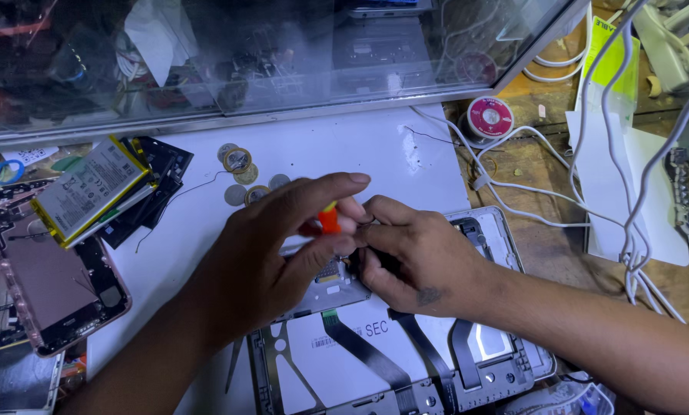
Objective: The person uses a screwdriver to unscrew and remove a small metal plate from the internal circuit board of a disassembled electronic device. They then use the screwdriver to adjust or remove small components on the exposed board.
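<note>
An opened tablet (406, 369) lies face down at the bottom centre, its grey frame, black ribbon cables and white battery exposed. My left hand (271, 253) hovers over its upper left part, fingers pinched on a small tool with an orange handle (329, 220). My right hand (413, 253) comes in from the right and presses on the tablet's upper middle, its fingertips meeting the left hand's around the tool. What lies under the fingertips is hidden.
A phone battery (87, 188) rests on dark parts at the left, above a pink opened phone (48, 288). Several coins (240, 173) lie on the white mat (344, 150). White cables (605, 154) and a solder reel (489, 117) fill the right. A glass case (283, 54) runs along the back.
</note>
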